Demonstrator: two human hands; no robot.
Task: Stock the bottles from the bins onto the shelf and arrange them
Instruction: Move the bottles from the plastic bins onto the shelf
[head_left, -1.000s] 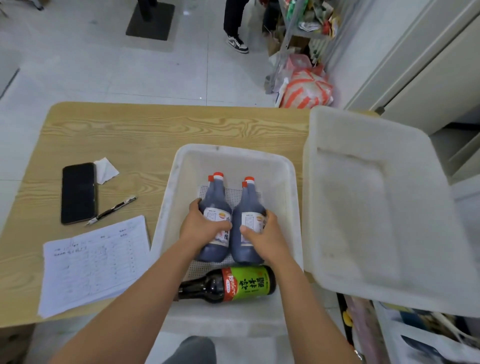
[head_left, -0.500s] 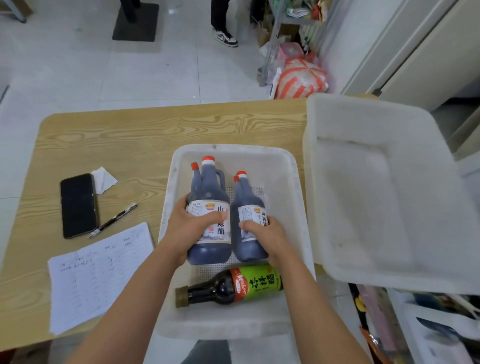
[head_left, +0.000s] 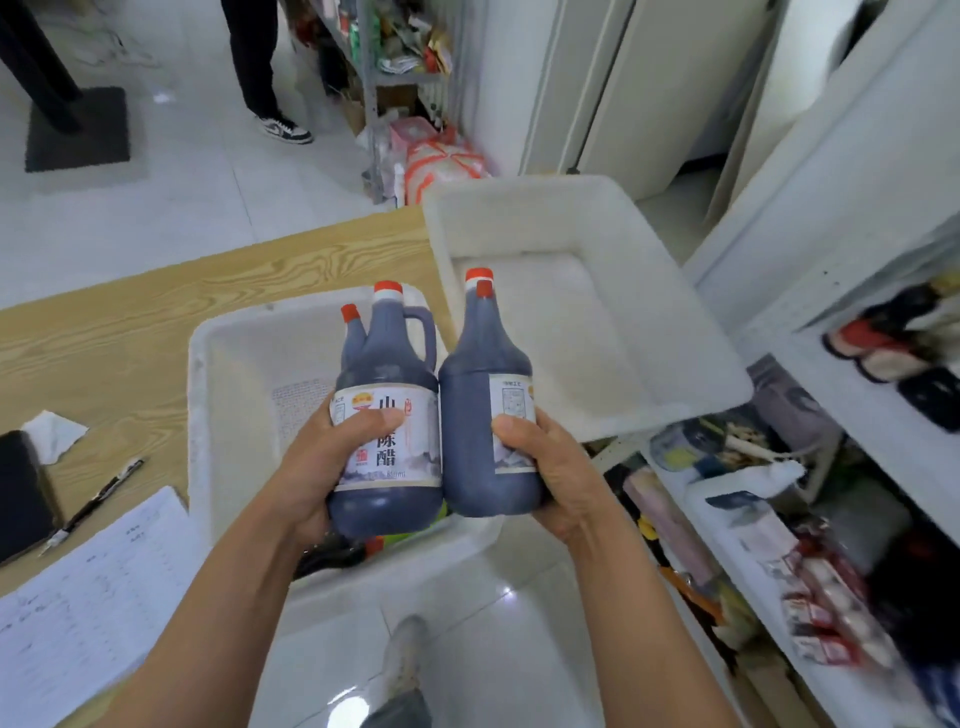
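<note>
Several loose things lay at the left end of the wooden table (head_left: 130, 332): a dark phone (head_left: 21, 493), a crumpled tissue (head_left: 52, 434) just beyond it, a pen (head_left: 93, 506) and a printed sheet (head_left: 88, 613) near the front edge. Next came a white bin (head_left: 234, 364) on the table, with a dark bottle lying on its side (head_left: 332, 556) in the near end, mostly hidden. Above that bin the left hand (head_left: 317, 467) held the left bottle (head_left: 387, 415) upright, its fingers curled round the back of the label and the thumb pressed across the front. Touching it on the right stood the right bottle (head_left: 483, 415), also upright and clear of the bin, gripped low by the right hand (head_left: 556, 478) with fingers wrapped behind and the thumb on the label's edge. Both bottles were dark with red caps. Behind them a second white bin (head_left: 571, 291) sat at the table's right end, overhanging it. Farthest right ran the white shelf (head_left: 831, 374), carrying blurred packets and dark goods on its levels.
</note>
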